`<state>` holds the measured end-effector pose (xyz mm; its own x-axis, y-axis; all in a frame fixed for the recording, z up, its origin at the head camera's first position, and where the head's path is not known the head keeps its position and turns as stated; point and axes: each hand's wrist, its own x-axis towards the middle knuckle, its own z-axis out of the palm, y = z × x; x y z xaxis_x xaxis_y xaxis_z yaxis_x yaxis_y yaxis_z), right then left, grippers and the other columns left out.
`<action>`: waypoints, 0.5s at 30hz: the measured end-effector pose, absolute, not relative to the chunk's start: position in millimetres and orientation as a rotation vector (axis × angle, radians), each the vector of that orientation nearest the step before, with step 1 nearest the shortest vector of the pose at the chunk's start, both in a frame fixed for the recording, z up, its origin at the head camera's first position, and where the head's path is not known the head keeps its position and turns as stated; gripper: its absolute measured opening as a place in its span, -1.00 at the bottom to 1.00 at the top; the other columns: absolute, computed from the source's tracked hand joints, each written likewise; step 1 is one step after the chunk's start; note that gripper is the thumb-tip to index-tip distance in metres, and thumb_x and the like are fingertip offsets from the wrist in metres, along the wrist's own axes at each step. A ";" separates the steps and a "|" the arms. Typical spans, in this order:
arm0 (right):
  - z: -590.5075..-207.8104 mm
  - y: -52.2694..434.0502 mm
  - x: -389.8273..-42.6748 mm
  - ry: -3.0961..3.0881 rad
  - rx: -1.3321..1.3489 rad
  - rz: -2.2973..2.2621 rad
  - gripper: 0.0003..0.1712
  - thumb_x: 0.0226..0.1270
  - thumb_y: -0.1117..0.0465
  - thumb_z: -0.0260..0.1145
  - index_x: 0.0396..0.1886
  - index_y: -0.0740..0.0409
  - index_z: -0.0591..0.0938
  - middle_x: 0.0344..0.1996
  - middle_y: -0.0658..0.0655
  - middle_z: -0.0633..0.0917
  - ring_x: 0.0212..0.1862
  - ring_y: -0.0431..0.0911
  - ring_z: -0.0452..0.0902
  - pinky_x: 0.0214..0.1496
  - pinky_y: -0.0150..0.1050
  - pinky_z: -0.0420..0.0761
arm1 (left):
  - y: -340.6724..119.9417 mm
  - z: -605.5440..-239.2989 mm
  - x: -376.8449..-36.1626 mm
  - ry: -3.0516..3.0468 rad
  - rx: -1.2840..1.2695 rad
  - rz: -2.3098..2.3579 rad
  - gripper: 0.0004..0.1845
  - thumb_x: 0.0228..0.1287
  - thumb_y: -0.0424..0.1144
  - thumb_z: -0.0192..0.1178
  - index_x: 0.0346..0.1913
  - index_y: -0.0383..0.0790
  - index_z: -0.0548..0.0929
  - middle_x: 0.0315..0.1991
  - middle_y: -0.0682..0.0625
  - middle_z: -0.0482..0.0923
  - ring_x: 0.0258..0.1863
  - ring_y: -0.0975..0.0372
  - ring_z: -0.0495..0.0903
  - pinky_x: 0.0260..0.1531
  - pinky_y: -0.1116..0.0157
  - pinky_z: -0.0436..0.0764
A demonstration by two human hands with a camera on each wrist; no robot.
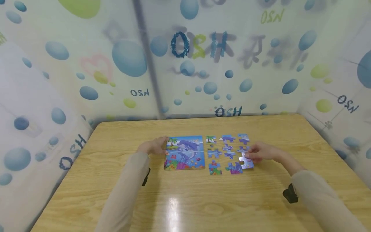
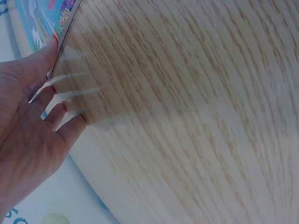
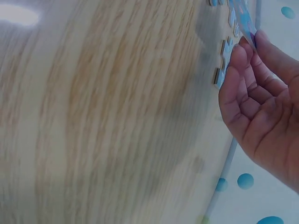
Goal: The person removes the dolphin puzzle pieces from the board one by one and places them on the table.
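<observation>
A square dolphin picture board [image 1: 184, 153] lies on the table, left of the loose jigsaw pieces. My left hand [image 1: 156, 145] holds its left edge, and in the left wrist view the thumb [image 2: 46, 51] lies on the picture while the other fingers are at the edge and on the tabletop. Between thumb and fingertips my right hand [image 1: 262, 152] pinches a jigsaw piece [image 1: 246, 161], tilted above the lower right of the loose pieces. From the right wrist view this piece [image 3: 244, 21] appears nearly edge-on, its rear fingers curled beneath the thumb.
Several pieces lie spread in rows: a palm-tree piece [image 1: 211, 139], a dolphin piece [image 1: 228, 139], a coral piece [image 1: 214, 168] and a purple-coral piece [image 1: 234, 168]. The wooden table [image 1: 185, 199] meets a patterned curtain [image 1: 185, 87] behind, with more at both sides.
</observation>
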<state>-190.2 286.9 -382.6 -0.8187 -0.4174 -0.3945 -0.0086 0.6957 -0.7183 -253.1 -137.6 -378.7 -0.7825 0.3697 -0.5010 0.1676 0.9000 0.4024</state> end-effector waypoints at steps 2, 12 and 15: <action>-383.3 289.8 -190.0 2.347 -0.324 -1.001 -0.67 0.35 0.12 0.17 -0.35 0.36 0.58 -0.56 -0.06 0.56 -0.48 -0.27 0.44 -0.39 -0.39 0.56 | -137.5 -378.5 -253.3 2.468 0.379 0.459 -0.27 0.35 -0.21 0.07 0.46 -0.23 -0.03 0.49 -0.24 -0.19 0.47 -0.13 -0.21 0.43 -0.12 -0.08; -387.5 302.3 -185.5 2.305 -0.304 -0.976 -0.65 0.31 0.08 0.22 -0.47 0.31 0.60 -0.67 -0.11 0.54 -0.57 -0.32 0.42 -0.51 -0.46 0.51 | -137.2 -378.7 -254.2 2.471 0.371 0.448 -0.26 0.34 -0.20 0.07 0.46 -0.22 -0.04 0.49 -0.24 -0.17 0.47 -0.12 -0.20 0.43 -0.11 -0.06; -387.4 303.1 -184.1 2.311 -0.297 -0.962 -0.67 0.30 0.09 0.22 -0.47 0.30 0.60 -0.67 -0.11 0.54 -0.57 -0.32 0.43 -0.53 -0.46 0.50 | -137.2 -379.3 -254.5 2.472 0.371 0.446 -0.26 0.34 -0.20 0.08 0.46 -0.22 -0.04 0.49 -0.24 -0.18 0.48 -0.12 -0.21 0.43 -0.11 -0.07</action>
